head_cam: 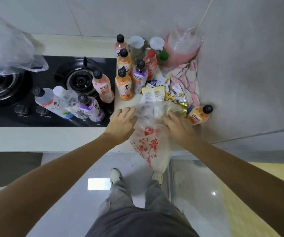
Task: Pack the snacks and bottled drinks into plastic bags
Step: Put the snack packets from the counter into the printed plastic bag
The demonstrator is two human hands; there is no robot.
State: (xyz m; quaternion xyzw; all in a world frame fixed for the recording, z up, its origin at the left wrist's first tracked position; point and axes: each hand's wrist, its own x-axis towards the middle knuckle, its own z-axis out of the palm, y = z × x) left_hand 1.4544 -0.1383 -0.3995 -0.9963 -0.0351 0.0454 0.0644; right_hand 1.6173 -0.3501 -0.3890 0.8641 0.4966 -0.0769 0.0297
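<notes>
plastic bag (150,139): thin translucent film with red print, lying at the front edge of the counter (52,137) and drooping over it toward the floor. judged very light, limp and slippery; it will not hold its mouth open unaided. best taken at the mouth rim, one side per hand, then by the handles once loaded.

left hand (122,123): fingers straight and spread, resting at the bag's left edge, gripping nothing. right hand (178,127): lies flat on the bag's upper right; whether the fingertips pinch film cannot be told.

snack packets (161,94): a loose pile just behind the bag mouth, light and crushable. bottled drinks (125,82): upright behind and on the stove (26,93), one orange bottle (200,114) lying on its side at right; judged heavy, rigid, smooth, so take by the body.
</notes>
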